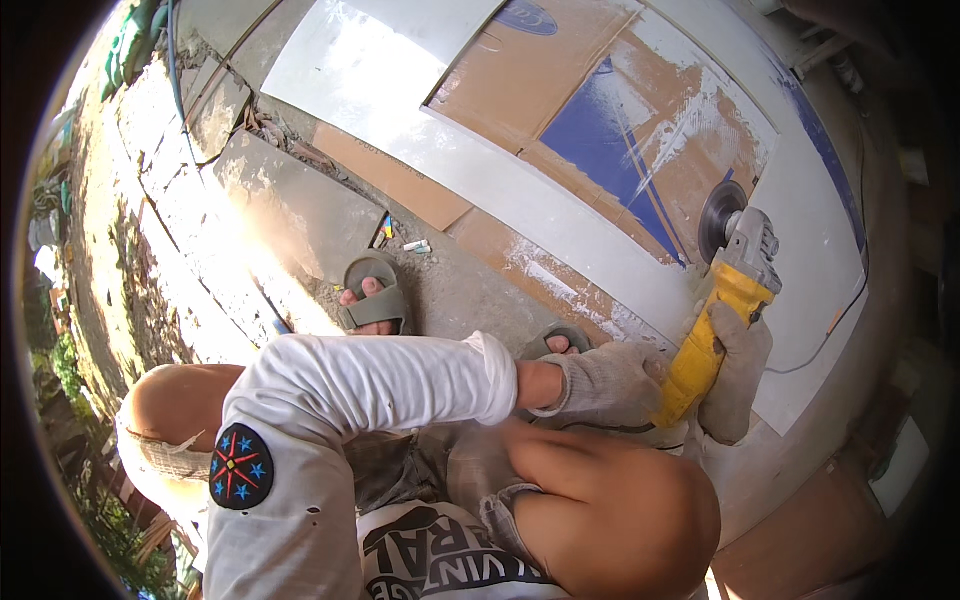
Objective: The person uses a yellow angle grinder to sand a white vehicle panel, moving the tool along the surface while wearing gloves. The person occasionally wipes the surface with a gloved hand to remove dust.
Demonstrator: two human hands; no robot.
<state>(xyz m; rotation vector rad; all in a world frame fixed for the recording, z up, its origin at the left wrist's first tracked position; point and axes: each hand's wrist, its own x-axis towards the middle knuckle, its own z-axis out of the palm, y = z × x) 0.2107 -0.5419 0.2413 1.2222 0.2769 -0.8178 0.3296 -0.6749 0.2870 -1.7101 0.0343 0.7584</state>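
Note:
A yellow angle grinder [692, 362] is held in both my gloved hands, right of my knees. My left hand [612, 378], in a grey knitted glove, closes on the rear end of its body. My right hand [738, 375], gloved too, wraps around the body nearer the metal head. The dark round disc [718, 220] sits at the near right corner of a large opening in a white panel [520, 188]. Whether the disc touches the panel's edge, I cannot tell. Brown cardboard [490, 95] with blue areas and white dust shows through the opening.
Cardboard strips [395, 180] stick out beneath the panel's near edge. My sandalled foot [375, 300] rests on the dusty concrete, near small litter [416, 246]. A thin cable [812, 358] crosses the panel's right side. Rubble and plants lie at far left.

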